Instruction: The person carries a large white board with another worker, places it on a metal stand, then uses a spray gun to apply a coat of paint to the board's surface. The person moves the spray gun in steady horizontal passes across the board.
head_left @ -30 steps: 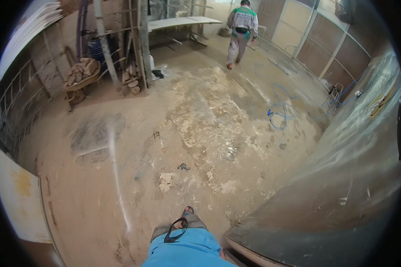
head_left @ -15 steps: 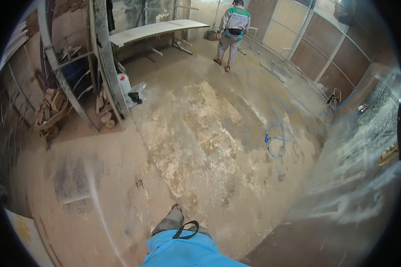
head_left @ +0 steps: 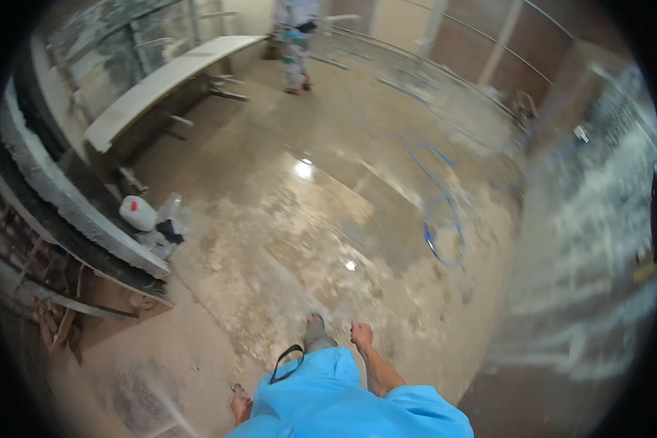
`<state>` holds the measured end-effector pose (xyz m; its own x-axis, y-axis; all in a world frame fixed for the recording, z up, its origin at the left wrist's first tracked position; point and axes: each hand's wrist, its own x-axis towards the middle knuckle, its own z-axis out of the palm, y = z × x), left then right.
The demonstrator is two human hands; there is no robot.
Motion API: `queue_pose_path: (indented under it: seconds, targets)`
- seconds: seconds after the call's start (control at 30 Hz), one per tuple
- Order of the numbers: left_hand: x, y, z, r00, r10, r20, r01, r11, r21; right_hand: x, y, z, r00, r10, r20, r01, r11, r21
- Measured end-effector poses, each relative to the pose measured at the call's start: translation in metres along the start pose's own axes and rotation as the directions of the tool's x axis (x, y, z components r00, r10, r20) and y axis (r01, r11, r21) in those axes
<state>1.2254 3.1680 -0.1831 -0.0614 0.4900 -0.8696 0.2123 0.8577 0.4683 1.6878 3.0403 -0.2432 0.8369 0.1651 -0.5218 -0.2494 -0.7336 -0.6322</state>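
My right hand (head_left: 361, 335) swings out in front of my blue top (head_left: 321, 398), its fingers curled closed with nothing visible in them. Lower down, at the left side of the top, part of my left hand (head_left: 241, 404) shows. Its fingers are blurred and partly hidden, so their pose is unclear. Neither hand touches any object. A black strap loop (head_left: 287, 363) hangs at the front of the top. One of my feet (head_left: 314, 319) is ahead on the stained concrete floor (head_left: 233, 270).
A long pale board (head_left: 175, 80) rests on metal supports at the back left. Nearer stand a white jug (head_left: 137, 212) with a red cap and a clear plastic bag (head_left: 171, 208). A blue hose (head_left: 429, 237) loops on the floor to the right. Another person (head_left: 297, 47) stands at the back.
The view has moved forward and turned right, so the board and jug shift left. Both my hands have come into view. The other person appears further left.
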Motion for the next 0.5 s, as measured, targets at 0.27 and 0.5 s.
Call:
queue_pose_path:
  seconds: [0.27,0.5]
  targets:
    - [0.118,0.233,0.139,0.89,0.4,-0.22,-0.296,0.873,0.387,0.208,-0.28,0.176,0.881,-0.393,0.265,0.378,0.919,0.11]
    - [0.312,0.365,0.113,0.981,-0.043,-0.191,0.048,0.999,0.023,0.319,-0.383,0.319,0.879,-0.407,0.248,0.451,0.878,-0.159]
